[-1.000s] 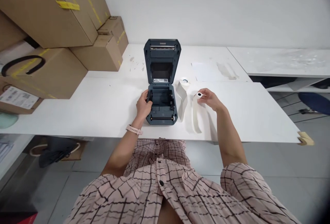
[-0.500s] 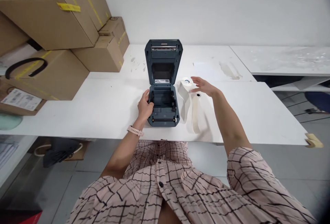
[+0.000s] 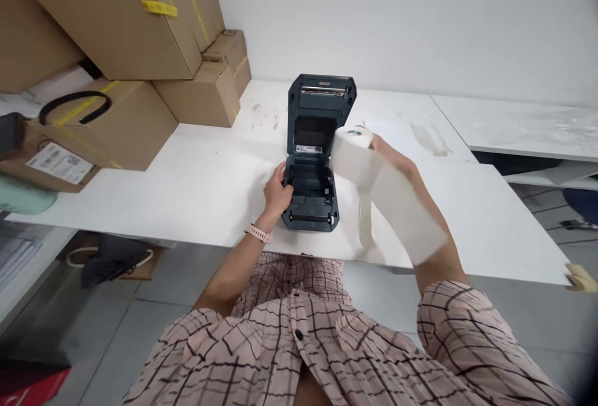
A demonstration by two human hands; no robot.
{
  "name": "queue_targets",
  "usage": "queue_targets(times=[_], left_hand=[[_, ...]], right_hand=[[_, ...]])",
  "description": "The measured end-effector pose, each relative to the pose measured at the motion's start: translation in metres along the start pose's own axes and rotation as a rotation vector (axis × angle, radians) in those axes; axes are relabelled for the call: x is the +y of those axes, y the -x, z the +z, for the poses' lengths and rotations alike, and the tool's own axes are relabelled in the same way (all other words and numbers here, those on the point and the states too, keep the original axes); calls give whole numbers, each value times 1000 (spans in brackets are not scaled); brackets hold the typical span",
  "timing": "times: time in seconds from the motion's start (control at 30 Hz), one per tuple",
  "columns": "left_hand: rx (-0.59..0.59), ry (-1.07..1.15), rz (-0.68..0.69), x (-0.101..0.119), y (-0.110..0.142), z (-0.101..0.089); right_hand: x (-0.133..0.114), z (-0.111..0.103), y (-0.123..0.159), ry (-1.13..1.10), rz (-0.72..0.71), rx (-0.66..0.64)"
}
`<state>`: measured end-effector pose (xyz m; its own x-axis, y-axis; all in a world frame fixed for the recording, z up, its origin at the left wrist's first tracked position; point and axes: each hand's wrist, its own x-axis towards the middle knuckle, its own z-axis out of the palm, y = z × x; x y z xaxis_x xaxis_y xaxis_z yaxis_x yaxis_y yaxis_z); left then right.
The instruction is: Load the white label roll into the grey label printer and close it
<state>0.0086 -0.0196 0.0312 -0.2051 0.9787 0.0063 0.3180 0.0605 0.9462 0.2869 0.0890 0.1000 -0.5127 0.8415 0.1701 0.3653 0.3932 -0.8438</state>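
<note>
Cardboard boxes [image 3: 124, 38] are still piled at far left. Your left hand [image 3: 277, 194] hasn't let go: fingers closed over the left rim of the open printer [image 3: 311, 194], which sits on the tabletop [image 3: 210, 175]. Big change: the label roll [image 3: 355, 157] is now up off the tabletop beside the printer, tail hanging, with your right hand [image 3: 396, 155] gripping it, fingers mostly hidden. Half a second ago that hand was empty. The narrow strip [image 3: 365, 219] still lies below it.
</note>
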Motion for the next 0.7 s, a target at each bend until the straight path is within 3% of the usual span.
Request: queue_targets(times=[0.13,0.23,0.33,0.43,0.57,0.7], left_hand=[[24,-33,-10,-1,-3,-1],[-22,23,-24,-8,-10,-4],[-132,180,-19,-18,-18,-7],[-172,254,-12,-26,-22,-8],[-126,188,2,-30,-20,-6],[-109,130,30,-30,-17,-4]], right_hand=[[-58,44,-15,298,-54,-400],[-75,69,-27,604,55,-512],[-75,83,-38,753,111,-591],[-68,93,-47,836,148,-632],[-56,103,-53,846,191,-624],[-51,104,-31,791,70,-463]])
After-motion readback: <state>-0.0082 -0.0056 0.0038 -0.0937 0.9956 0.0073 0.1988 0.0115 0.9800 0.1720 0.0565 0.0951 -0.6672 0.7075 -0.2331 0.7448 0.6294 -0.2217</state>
